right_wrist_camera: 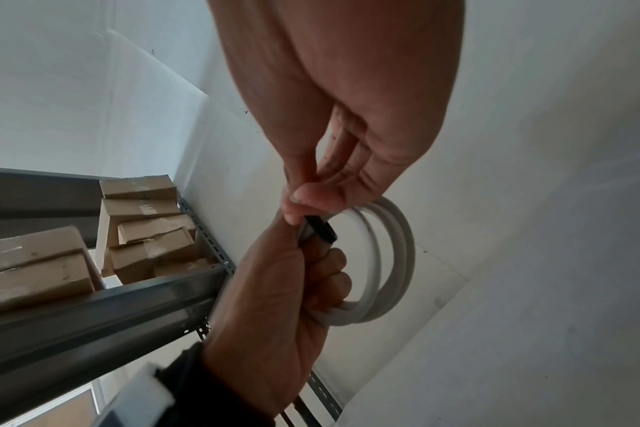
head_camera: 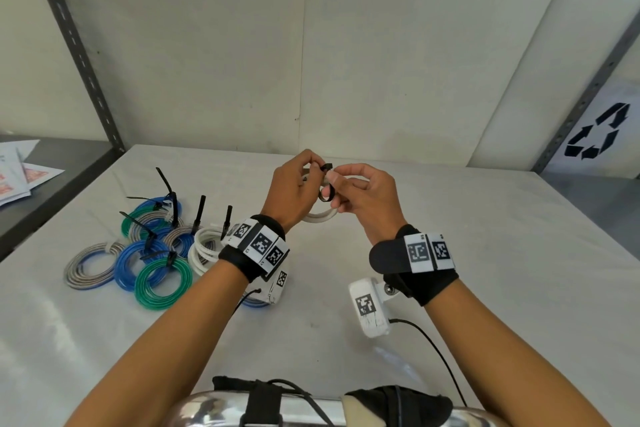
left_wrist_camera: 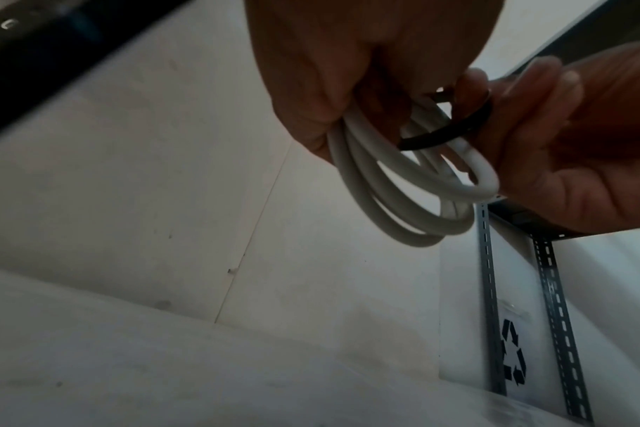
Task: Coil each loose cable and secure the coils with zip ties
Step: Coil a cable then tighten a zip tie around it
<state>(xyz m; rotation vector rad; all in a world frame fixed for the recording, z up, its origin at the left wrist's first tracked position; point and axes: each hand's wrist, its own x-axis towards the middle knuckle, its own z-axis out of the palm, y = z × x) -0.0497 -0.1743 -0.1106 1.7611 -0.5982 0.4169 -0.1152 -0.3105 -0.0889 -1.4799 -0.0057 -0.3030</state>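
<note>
Above the bench point(head_camera: 450, 253), the left hand point(head_camera: 294, 191) gripped the white cable coil point(left_wrist_camera: 402, 202) while the right hand point(head_camera: 367, 198) pinched the black zip tie point(left_wrist_camera: 453, 130) looped around it. The cable appeared light and springy, best clamped across all turns beside the tie.

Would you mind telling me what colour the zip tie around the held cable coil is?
Black zip tie, looped around the white cable coil; left wrist view shows it best.
</note>
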